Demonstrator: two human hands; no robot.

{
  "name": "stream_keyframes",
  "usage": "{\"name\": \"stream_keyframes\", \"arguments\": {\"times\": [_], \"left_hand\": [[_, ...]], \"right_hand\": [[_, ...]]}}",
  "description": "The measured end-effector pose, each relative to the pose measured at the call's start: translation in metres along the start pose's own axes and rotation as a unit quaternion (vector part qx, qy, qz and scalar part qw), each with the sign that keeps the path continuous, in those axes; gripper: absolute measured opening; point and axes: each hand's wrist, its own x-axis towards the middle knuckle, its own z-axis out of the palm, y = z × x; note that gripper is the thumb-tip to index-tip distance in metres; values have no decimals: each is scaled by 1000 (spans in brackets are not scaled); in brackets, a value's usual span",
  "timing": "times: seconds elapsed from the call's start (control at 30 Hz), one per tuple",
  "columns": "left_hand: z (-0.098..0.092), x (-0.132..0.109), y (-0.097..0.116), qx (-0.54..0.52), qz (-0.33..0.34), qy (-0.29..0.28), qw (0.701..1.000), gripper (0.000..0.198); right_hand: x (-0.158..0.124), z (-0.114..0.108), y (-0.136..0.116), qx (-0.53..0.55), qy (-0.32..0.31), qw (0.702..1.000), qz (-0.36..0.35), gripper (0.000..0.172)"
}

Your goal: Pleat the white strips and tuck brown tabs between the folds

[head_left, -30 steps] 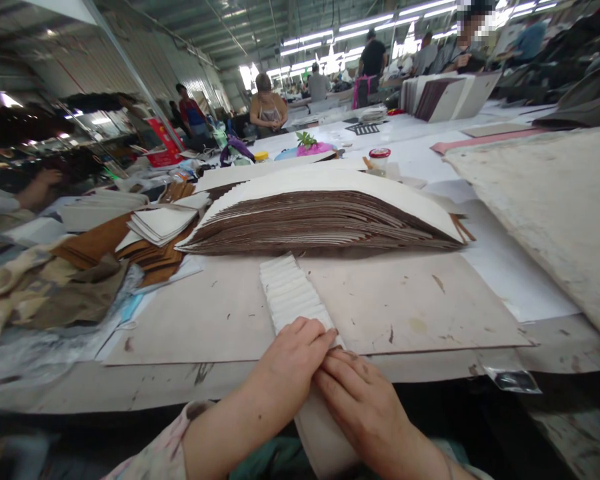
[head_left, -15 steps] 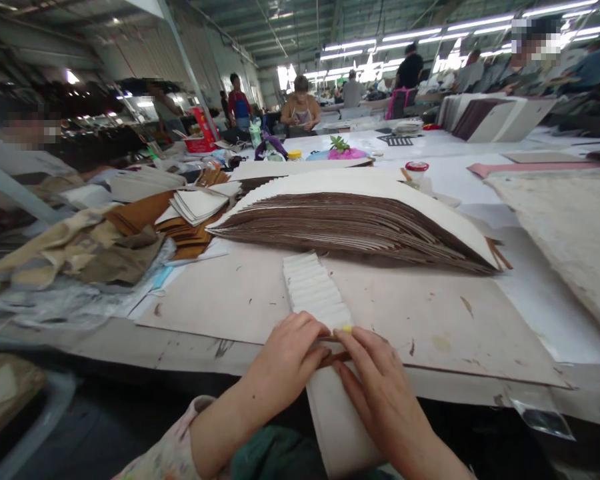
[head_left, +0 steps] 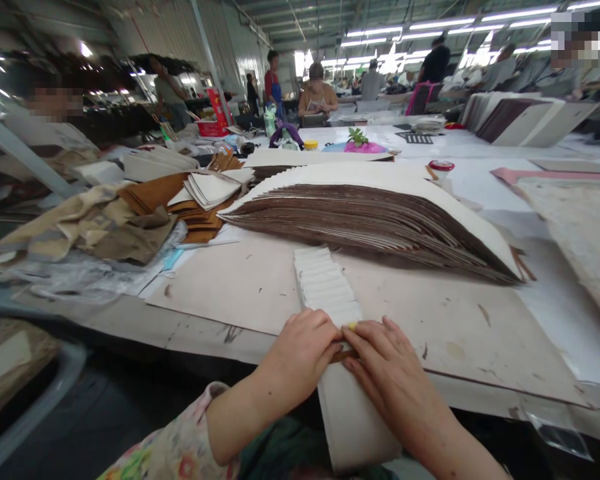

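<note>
A pale strip (head_left: 357, 420) runs from the table over its front edge towards my lap. Its far part (head_left: 325, 277) is gathered in a row of crosswise ridges; the near part is smooth. My left hand (head_left: 295, 353) pinches the strip from the left, fingertips closed at a fold showing a brown edge (head_left: 344, 356). From the right, my right hand (head_left: 393, 373) grips the same fold, its thumb below and fingers above. Something small and yellow (head_left: 352, 327) shows by the right fingertips; I cannot tell what it is. The fingers partly hide the fold.
Beyond the strip lies a big fanned stack of white-topped, brown-edged sheets (head_left: 370, 220). Brown and white pieces (head_left: 200, 210), cloth (head_left: 95, 227) and clear plastic (head_left: 90, 283) sit at left. A stained pale board (head_left: 455, 313) covers the table's front. Several people are around the tables.
The whole view has shifted, so the scene sits further right. My hands stay at the same fold, and the fingers have closed nearer together over it.
</note>
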Motion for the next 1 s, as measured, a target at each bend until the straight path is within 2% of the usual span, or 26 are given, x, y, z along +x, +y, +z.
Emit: {"name": "stream_keyframes", "arguments": {"times": [0.17,0.27,0.37,0.5,0.6,0.8,1.0], "left_hand": [[-5,-6,-8,-66,-16,21,997,8],[-5,-15,-16,-154,-16,34,987,24],[-2,-22,-20,-198,-30,51,978,31],[3,-25,-20,-219,-35,61,973,29],[5,-25,-21,-223,-28,67,972,29],[8,-27,-26,-181,-5,63,981,26],[11,-35,-27,17,54,68,996,30]], "right_hand": [[1,-2,1,2,7,1000,-14,27],[2,-3,3,-11,-7,1000,-25,27],[5,-5,5,-28,-41,998,-49,27],[12,-9,7,-9,-111,991,-75,38],[16,-11,8,17,-140,986,-92,42],[16,-12,9,6,-129,985,-115,43],[4,-1,4,-89,-63,982,-152,51]]}}
